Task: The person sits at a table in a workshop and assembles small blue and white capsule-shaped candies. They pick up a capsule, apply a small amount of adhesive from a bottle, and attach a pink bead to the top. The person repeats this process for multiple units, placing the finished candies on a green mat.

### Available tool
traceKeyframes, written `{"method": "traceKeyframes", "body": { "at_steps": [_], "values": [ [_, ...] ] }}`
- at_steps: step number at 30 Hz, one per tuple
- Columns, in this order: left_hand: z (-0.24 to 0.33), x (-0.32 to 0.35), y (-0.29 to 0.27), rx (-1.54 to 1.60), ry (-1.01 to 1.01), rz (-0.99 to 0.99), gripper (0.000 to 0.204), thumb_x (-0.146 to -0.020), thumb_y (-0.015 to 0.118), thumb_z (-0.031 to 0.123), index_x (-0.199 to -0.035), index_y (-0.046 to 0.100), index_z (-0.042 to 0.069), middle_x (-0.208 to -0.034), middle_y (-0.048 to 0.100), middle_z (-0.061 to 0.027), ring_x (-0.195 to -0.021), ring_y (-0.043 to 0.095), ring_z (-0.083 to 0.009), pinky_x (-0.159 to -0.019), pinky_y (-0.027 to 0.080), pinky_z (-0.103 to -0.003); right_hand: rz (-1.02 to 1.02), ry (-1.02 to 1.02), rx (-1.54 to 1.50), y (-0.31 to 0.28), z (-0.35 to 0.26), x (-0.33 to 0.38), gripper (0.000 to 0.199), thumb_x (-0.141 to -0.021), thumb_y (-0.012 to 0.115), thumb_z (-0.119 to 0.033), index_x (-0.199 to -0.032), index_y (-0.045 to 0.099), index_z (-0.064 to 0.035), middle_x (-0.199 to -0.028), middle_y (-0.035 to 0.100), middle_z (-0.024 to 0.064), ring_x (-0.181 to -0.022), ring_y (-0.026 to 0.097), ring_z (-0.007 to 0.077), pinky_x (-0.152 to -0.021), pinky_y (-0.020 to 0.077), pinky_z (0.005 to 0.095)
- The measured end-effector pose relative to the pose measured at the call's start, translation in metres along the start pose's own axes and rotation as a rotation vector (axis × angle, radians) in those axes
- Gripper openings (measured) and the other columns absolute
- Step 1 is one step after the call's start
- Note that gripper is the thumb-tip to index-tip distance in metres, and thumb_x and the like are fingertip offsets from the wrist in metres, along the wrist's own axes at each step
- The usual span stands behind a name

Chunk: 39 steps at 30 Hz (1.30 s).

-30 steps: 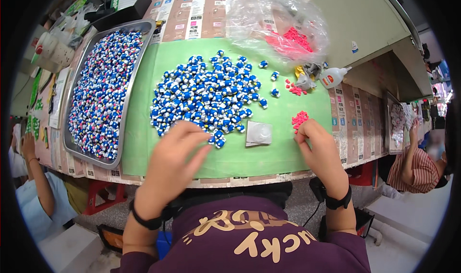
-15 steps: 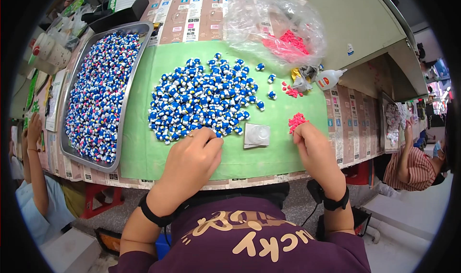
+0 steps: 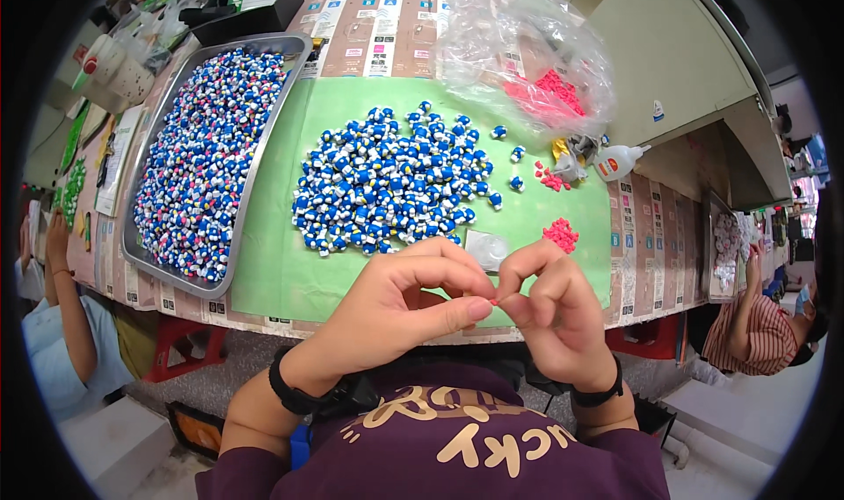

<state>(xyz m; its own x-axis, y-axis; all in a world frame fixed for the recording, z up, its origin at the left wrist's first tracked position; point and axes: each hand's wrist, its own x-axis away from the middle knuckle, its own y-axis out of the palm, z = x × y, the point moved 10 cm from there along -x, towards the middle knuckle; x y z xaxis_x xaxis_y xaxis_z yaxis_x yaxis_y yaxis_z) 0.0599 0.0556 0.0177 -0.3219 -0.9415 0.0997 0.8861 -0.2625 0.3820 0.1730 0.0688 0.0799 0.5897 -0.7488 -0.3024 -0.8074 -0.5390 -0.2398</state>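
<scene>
My left hand (image 3: 413, 291) and my right hand (image 3: 556, 311) meet fingertip to fingertip above the front of the green mat (image 3: 272, 271). A tiny pink piece (image 3: 494, 302) shows at the right fingertips. The left thumb and fingers are closed in a pinch; whatever lies between them is hidden. Just beyond the hands spreads a pile of small blue-and-white figures (image 3: 382, 184). A clear round dish on a pale square (image 3: 486, 249) is partly covered by my fingers. Past my right hand lies a heap of pink pieces (image 3: 561, 235), with a smaller pink heap (image 3: 552, 180) behind it.
A metal tray (image 3: 299, 65) full of similar figures stands left of the mat. At the back are a clear plastic bag (image 3: 475, 65) with pink pieces, and a white squeeze bottle (image 3: 618, 162). A cabinet (image 3: 677, 69) bounds the right. Other people sit at both sides.
My left hand has left the figure pile's near edge and my right hand the pink heap. Both have come together in front of the dish. The view has shifted slightly.
</scene>
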Motion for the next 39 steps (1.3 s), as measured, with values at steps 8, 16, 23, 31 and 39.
{"method": "traceKeyframes", "body": {
  "at_steps": [8, 16, 23, 31, 39],
  "values": [
    [-0.009, -0.001, 0.0, 0.053, -0.043, -0.063, 0.011, -0.088, 0.069, -0.001, -0.099, 0.07, -0.003, -0.103, 0.06, -0.0081, -0.084, 0.063, -0.0131, -0.07, 0.058, -0.025, -0.056, -0.021, 0.077, 0.004, -0.005, -0.005, 0.027, -0.079, 0.061, 0.017, -0.082, 0.044, -0.0048, -0.093, 0.058, 0.011, -0.083, 0.058, 0.0225, -0.073, 0.0485, 0.0296],
    [0.003, 0.005, -0.03, -0.058, 0.063, 0.119, 0.019, -0.089, 0.065, -0.005, -0.107, 0.069, -0.003, -0.106, 0.06, -0.0103, -0.088, 0.063, -0.0148, -0.07, 0.057, -0.026, -0.148, 0.07, 0.339, -0.012, 0.015, -0.023, 0.027, -0.066, 0.052, 0.021, -0.078, 0.043, -0.0019, -0.085, 0.051, 0.0125, -0.08, 0.055, 0.0279, -0.07, 0.0459, 0.0317],
    [0.011, 0.02, -0.058, -0.114, 0.058, 0.204, 0.021, -0.089, 0.066, -0.004, -0.11, 0.069, -0.002, -0.106, 0.061, -0.0095, -0.091, 0.062, -0.014, -0.078, 0.056, -0.025, -0.323, 0.068, 0.728, -0.009, 0.04, -0.025, 0.019, -0.072, 0.053, 0.008, -0.081, 0.046, -0.0075, -0.081, 0.05, 0.0074, -0.081, 0.052, 0.028, -0.075, 0.0386, 0.0368],
    [0.013, 0.021, -0.06, -0.057, 0.117, 0.223, 0.025, -0.088, 0.065, -0.008, -0.113, 0.067, -0.004, -0.113, 0.063, -0.0116, -0.098, 0.065, -0.0177, -0.086, 0.056, -0.029, -0.3, 0.055, 0.697, -0.009, 0.034, -0.027, 0.023, -0.07, 0.054, 0.01, -0.081, 0.046, -0.0084, -0.081, 0.05, 0.0069, -0.082, 0.052, 0.0272, -0.077, 0.0373, 0.0357],
    [0.013, 0.007, -0.028, 0.183, 0.162, 0.187, 0.023, -0.086, 0.068, -0.009, -0.108, 0.064, -0.004, -0.11, 0.065, -0.0113, -0.101, 0.066, -0.0181, -0.089, 0.055, -0.03, 0.008, 0.016, 0.186, -0.003, -0.015, -0.032, 0.03, -0.077, 0.064, 0.014, -0.083, 0.046, -0.0093, -0.09, 0.058, 0.0053, -0.082, 0.056, 0.0228, -0.077, 0.0383, 0.0338]
  ]
}}
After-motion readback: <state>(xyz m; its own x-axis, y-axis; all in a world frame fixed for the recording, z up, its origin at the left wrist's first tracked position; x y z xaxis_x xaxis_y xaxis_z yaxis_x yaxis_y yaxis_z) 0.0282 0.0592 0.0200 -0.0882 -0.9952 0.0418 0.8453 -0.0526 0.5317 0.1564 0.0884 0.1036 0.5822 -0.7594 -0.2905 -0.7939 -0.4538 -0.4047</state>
